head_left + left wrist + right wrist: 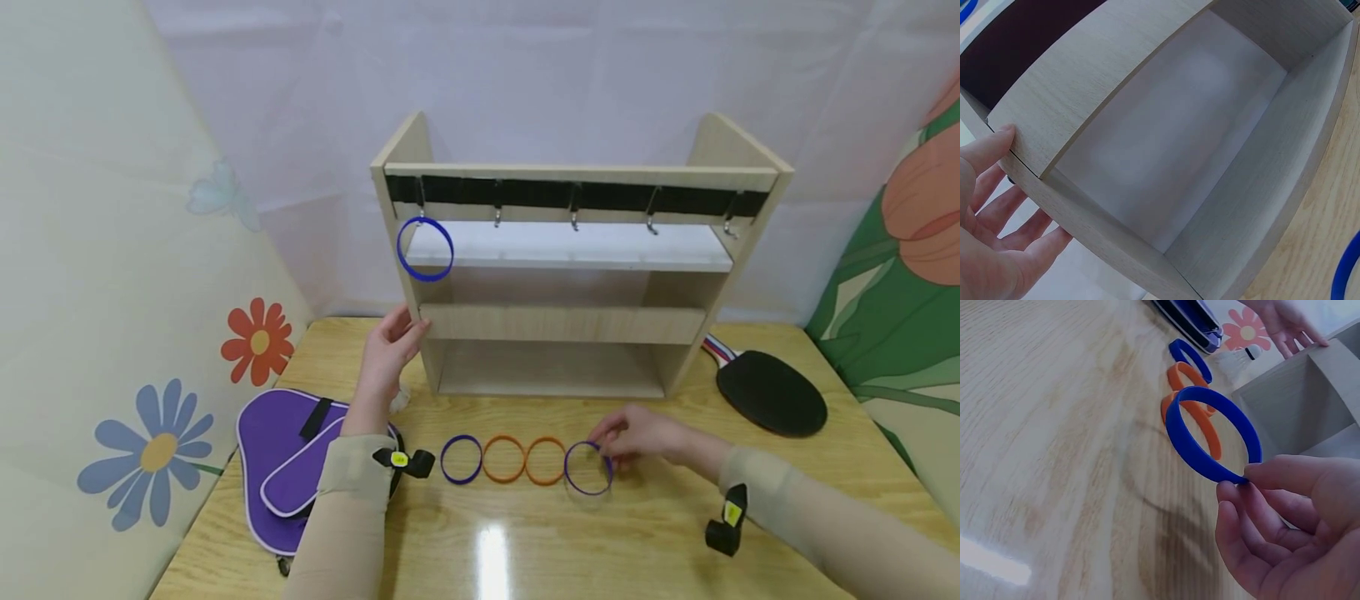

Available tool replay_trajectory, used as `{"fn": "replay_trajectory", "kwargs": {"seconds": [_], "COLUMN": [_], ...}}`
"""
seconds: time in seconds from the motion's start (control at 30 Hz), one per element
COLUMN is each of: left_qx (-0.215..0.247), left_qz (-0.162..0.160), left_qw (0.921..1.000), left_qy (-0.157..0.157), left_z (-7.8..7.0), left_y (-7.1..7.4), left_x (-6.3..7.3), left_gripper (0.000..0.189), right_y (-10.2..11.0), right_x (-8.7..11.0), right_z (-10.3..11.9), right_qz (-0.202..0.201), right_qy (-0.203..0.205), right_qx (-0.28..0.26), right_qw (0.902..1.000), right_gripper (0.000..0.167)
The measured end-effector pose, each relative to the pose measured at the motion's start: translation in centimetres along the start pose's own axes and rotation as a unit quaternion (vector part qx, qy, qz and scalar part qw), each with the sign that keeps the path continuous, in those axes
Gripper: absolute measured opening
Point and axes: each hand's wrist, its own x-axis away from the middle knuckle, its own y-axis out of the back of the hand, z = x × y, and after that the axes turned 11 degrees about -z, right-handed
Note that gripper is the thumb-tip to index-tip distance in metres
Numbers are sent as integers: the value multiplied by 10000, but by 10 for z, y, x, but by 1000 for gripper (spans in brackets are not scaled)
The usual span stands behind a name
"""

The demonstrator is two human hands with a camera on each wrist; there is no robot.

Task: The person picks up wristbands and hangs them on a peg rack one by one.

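Note:
My right hand (637,435) pinches a blue silicone wristband (1188,450) at its rim between thumb and fingertips. In the right wrist view the band is raised off the table, its shadow falling beneath. Two orange wristbands (504,458) (545,461) and another blue wristband (461,459) lie in a row to its left. With my left hand (387,346) I hold the left side panel of a wooden shelf (562,323), thumb on the front and fingers along the outer side. One more blue wristband (426,277) hangs from the shelf's leftmost hook (422,200).
Several metal hooks (576,208) line a black strip across the shelf's top. A purple paddle case (277,433) lies at left, with a shuttlecock (1239,359) beside it. On the right is a black table tennis paddle (772,393). Fabric hangs behind the table (570,550).

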Motion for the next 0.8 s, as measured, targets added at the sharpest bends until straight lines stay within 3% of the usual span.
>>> {"fn": "replay_trajectory", "kwargs": {"seconds": [0.47,0.8], "left_qx": [95,45], "left_qz": [32,-23], "left_qw": [9999,9999], "left_qy": [-114,-108], "left_z": [4,2], "left_y": [0,-1], "left_x": [-3,0], "left_gripper": [57,57], "right_y": [15,28], "right_x": [-7,-8], "right_z": [11,36], "right_qz": [-188,-451], "right_qy": [-170,-143], "right_qx": [-457,-438], "right_qw": [9986,9979], "right_gripper": [36,41]}}
